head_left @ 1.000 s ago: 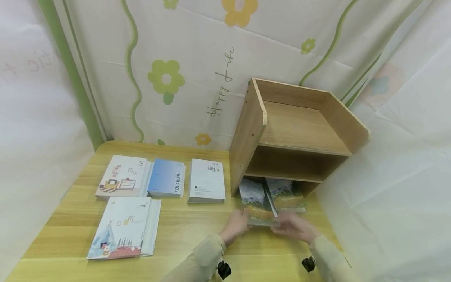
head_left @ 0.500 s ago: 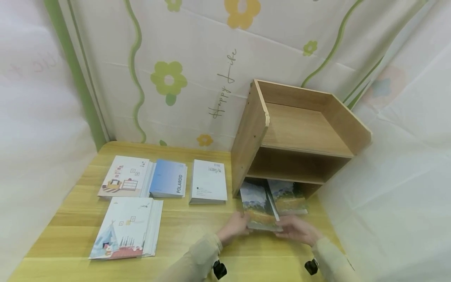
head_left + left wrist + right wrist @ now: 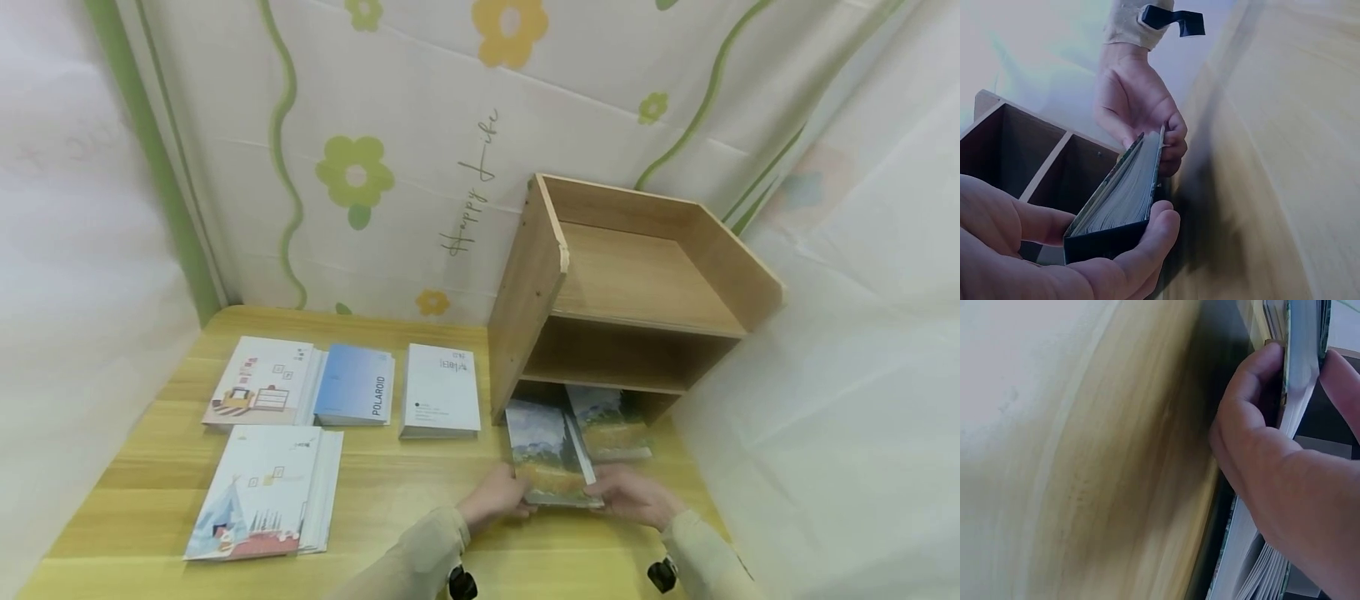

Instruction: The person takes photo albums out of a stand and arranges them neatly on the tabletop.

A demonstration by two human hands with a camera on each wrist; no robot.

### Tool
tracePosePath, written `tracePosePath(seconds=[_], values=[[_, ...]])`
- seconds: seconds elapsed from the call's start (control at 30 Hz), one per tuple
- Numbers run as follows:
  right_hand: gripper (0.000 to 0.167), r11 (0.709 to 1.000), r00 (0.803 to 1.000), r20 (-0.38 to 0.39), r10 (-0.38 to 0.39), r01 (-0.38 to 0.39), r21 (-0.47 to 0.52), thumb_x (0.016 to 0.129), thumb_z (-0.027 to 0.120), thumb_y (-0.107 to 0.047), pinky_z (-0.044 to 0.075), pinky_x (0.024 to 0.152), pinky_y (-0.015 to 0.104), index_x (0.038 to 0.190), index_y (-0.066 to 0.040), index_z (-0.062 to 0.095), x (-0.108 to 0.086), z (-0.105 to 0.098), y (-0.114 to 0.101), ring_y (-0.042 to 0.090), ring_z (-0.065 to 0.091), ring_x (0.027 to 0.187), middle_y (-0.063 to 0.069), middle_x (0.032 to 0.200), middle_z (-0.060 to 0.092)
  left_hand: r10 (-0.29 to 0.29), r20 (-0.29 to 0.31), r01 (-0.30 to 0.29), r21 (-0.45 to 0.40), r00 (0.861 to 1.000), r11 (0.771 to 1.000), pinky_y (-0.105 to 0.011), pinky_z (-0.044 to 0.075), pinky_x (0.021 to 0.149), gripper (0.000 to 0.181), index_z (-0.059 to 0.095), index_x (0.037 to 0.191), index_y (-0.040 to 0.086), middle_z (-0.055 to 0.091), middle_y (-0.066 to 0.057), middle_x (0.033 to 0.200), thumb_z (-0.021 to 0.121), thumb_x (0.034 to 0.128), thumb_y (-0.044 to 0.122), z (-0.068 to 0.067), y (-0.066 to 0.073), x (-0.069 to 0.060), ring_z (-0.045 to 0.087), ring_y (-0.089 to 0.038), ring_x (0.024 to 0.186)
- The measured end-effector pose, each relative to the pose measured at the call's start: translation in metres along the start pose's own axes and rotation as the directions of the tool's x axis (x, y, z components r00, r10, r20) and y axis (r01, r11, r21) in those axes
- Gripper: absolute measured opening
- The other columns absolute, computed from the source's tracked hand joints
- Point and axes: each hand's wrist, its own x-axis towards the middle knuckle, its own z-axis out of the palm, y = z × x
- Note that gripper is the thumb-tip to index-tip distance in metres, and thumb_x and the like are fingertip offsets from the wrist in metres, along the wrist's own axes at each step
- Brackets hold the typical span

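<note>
One thick book (image 3: 546, 458), its cover painted with cloudy sky, dark trees and golden field, was at the lowest opening of the wooden shelf (image 3: 525, 287), its near end gripped by left hand (image 3: 497, 496) and right hand (image 3: 637, 497). It had come further out since a second earlier, long axis running from shelf toward person, sky end shelfward.

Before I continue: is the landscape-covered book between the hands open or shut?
Shut: the left wrist view shows the landscape-covered book with pages sandwiched between both covers.

Landscape book (image 3: 547, 454): smooth outside, paper pages (image 3: 1127, 192). Table (image 3: 401, 483): faintly glossy wood grain. Shelf unit (image 3: 630, 271): matt wood. Curtain (image 3: 420, 108): creased, cloth-like.
</note>
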Motion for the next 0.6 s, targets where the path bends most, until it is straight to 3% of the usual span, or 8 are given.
tracePosePath(seconds=[0.2,0.37,0.6], values=[[0.019,0.999,1.0,0.003,-0.014,0.014,-0.039,0.097,0.047,0.008,0.052,0.08,0.032,0.111,0.003,0.058,-0.001,-0.002,0.006,0.016,0.059,0.088,0.006,0.1,0.063,-0.013,0.025,0.012,0.005,1.0,1.0,-0.039,0.06,0.066,0.026,0.043,0.071,0.008,0.06,-0.019,0.08,0.051,0.0943,0.0,-0.002,0.0,-0.004,0.069,-0.038,0.076],[0.019,0.996,1.0,0.015,-0.022,0.023,-0.086,0.096,0.049,0.008,0.052,0.08,0.033,0.107,0.0,0.062,-0.002,-0.002,0.008,0.015,0.059,0.087,0.005,0.098,0.064,0.01,0.036,-0.011,0.027,0.999,1.0,-0.04,0.06,0.064,0.034,0.04,0.064,0.011,0.06,-0.019,0.075,0.052,0.0926,-0.002,-0.004,0.002,-0.008,0.069,-0.04,0.074],[0.017,0.994,1.0,0.006,-0.019,0.02,-0.104,0.095,0.05,0.007,0.051,0.081,0.032,0.104,0.0,0.063,-0.003,0.001,0.01,0.015,0.059,0.088,0.005,0.098,0.064,0.034,0.046,-0.037,0.049,0.998,0.998,-0.04,0.06,0.062,0.046,0.034,0.055,0.016,0.047,-0.003,0.057,0.055,0.0918,-0.001,-0.004,0.0,-0.01,0.07,-0.04,0.073]])
